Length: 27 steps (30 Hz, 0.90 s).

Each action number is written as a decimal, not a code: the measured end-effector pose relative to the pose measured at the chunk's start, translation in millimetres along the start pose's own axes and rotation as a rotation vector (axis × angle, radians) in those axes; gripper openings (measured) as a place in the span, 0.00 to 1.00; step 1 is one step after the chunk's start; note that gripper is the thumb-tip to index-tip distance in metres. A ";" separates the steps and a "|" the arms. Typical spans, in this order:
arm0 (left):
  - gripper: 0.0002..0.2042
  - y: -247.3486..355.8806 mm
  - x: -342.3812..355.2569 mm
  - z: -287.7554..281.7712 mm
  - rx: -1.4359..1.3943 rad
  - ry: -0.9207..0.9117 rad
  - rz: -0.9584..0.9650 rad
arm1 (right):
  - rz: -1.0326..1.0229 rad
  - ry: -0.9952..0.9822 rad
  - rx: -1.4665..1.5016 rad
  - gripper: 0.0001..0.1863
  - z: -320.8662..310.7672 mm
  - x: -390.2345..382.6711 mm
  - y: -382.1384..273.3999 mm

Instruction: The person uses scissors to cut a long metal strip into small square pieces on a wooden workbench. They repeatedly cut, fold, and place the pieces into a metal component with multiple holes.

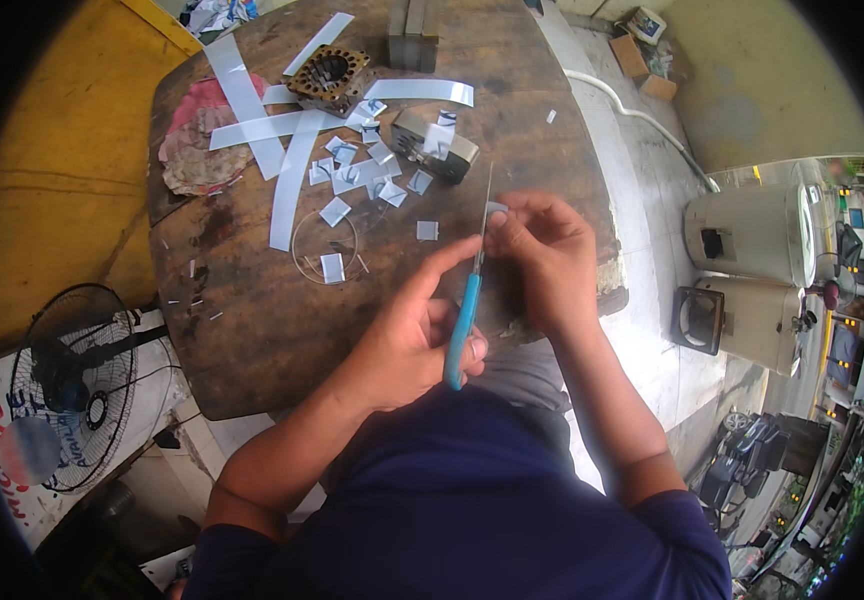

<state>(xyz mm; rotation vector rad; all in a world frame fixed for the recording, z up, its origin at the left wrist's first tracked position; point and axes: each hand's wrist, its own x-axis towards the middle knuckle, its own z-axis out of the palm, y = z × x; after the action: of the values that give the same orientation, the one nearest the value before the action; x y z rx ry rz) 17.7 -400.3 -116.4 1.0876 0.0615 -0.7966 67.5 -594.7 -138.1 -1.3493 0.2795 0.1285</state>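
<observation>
My left hand grips a pair of scissors by their blue handles, the blades pointing away from me. Beside the blades, my right hand pinches a small whitish piece between thumb and fingers. Both hands are over the near right part of a worn wooden table. Small cut squares lie scattered beyond my left hand, one of them on a thin wire ring. Long white strips cross one another farther left.
A metal block with round holes stands on the strips, near another metal block and a grey block. A crumpled reddish cloth lies at the left edge. Off the table are a black fan and large cream containers.
</observation>
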 end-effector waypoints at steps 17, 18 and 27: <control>0.11 40.1 -142.8 -166.6 1.460 0.895 0.443 | -0.379 -0.088 -0.665 0.20 6.5 29.3 -15.8; 0.11 46.1 -144.4 -166.6 1.451 0.908 0.501 | -0.402 -0.079 -0.668 0.26 8.2 30.4 -14.2; 0.31 183.7 -314.8 -306.8 1.846 2.435 -0.125 | -0.598 -0.034 -0.523 0.40 13.3 47.6 11.3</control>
<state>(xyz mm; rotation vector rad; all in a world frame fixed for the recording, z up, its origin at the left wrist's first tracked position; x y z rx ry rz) 0.4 60.2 4.2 3.1076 1.6667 1.3330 112.0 -582.6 -159.2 -1.8917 -0.2114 -0.2973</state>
